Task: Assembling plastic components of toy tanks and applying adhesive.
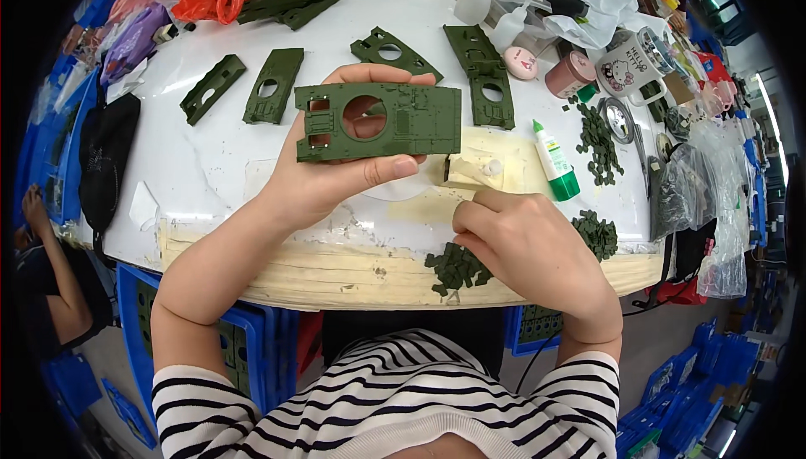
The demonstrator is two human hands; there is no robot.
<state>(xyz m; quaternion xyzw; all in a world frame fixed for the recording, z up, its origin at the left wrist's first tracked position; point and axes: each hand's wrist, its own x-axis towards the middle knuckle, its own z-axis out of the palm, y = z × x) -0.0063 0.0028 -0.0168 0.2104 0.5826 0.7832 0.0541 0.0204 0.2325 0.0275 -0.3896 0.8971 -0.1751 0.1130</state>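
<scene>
My left hand (pixel 315 178) grips a dark green plastic model tank hull (pixel 428 122), held flat above the table. A large round hole and two small square openings pierce the hull. My right hand (pixel 529 245) has its fingers pinched together just above a heap of small dark green pieces (pixel 449 268) at the table's near edge. Whatever its fingertips hold, if anything, is hidden. Beyond that hand sits a small cream-coloured block (pixel 474 174) with a whitish knob on top. A white glue bottle with a green base (pixel 556 165) lies tilted to its right.
More green hull parts (pixel 273 86) lie across the back of the white table (pixel 336 31). Loose green pieces (pixel 598 144) spread at right, near a white mug (pixel 630 65) and a pink jar (pixel 569 73). Blue crates (pixel 269 350) stand below. Another person's arm (pixel 54 266) shows at far left.
</scene>
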